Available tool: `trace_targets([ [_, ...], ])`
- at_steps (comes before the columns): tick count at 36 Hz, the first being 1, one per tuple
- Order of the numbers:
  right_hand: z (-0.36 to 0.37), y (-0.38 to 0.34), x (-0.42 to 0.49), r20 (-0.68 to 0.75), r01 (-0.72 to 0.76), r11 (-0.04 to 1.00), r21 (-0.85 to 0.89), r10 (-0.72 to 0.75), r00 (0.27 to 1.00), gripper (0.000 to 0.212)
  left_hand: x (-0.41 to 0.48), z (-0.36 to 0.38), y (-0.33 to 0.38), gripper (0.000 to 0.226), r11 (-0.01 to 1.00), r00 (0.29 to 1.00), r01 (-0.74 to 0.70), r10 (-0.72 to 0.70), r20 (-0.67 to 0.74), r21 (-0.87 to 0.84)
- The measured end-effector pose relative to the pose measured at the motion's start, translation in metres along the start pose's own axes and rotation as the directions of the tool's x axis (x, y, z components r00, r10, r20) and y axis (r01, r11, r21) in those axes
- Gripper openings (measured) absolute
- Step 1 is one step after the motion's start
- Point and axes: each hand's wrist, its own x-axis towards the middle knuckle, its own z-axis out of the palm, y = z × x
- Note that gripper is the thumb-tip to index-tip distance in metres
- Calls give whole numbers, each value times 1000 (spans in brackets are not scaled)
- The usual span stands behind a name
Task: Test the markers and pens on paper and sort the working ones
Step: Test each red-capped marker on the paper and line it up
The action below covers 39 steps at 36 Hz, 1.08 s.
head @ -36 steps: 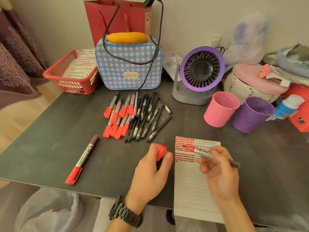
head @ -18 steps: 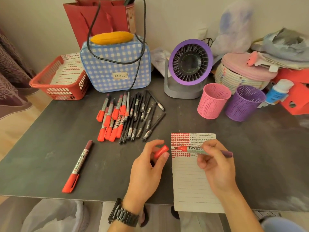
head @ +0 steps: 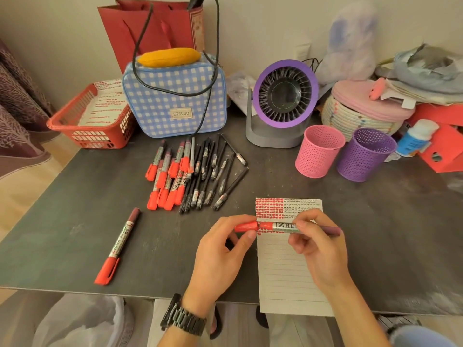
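Left hand, fingers curled, pinches a smooth red cap between thumb and fingertips. Right hand grips a marker round its silver printed barrel; the maroon tail sticks out right. The marker is held level just above the top of the paper. The cap's mouth meets the marker's red front end, and the tip is hidden.

The paper is a lined rectangular sheet. It has rows of red dabs top left and black scribbles top right, and its near edge overhangs the table, a dark matte slab with scuffs.

A loose heap of red-capped markers lies beside thin black pens, mid-table. One lone marker lies apart, near left.

A pink cup and a purple cup, both perforated cylinders, stand just beside each other, right. There is a red slotted plastic basket far left. A black link-band watch is on the left wrist.
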Motion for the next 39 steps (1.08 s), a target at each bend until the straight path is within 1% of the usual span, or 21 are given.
trace_targets([
  [6, 1, -1, -2, 56, 27, 994, -109, -21, 998, 7, 0, 1, 0, 27, 999, 999, -46, 46, -3, -9],
  [9, 0, -1, -3, 81, 44, 983, -176, -30, 996, 15, 1, 1, 0, 26, 999, 999, -49, 49, 14, -9],
  [13, 1, -1, -4, 113, 65, 975, -211, -41, 993, 18, 0, -1, -1, 26, 999, 999, -33, 34, 25, -30],
  [17, 2, -4, -5, 132, 86, 966, -245, -54, 990, 8, 1, -3, -1, 28, 998, 999, -29, 31, 23, -58],
  [22, 8, -10, -7, 186, 126, 941, -314, -69, 980, 7, 2, -7, 0, 35, 992, 1000, -13, 14, 8, -124],
  [27, 13, -22, -8, 209, 130, 919, -372, -54, 977, 16, 3, -12, 0, 32, 973, 999, 35, -38, -12, -230],
  [30, 15, -30, -11, 224, 144, 895, -421, -51, 973, 16, 3, -16, 4, 37, 943, 996, 86, -89, 4, -323],
  [32, 18, -34, -15, 240, 142, 897, -419, -42, 970, 16, 1, -19, 8, 42, 911, 993, 107, -118, -3, -398],
  [35, 28, -35, -28, 243, 122, 925, -361, -33, 969, 17, -6, -26, 14, 48, 864, 983, 142, -180, -33, -482],
  [37, 36, -31, -40, 190, 85, 951, -297, -28, 981, 21, -12, -33, 16, 51, 832, 981, 156, -195, -19, -532],
  [39, 45, -24, -54, 128, 27, 980, -199, -2, 992, 25, -19, -41, 17, 57, 785, 983, 157, -181, 20, -600],
])
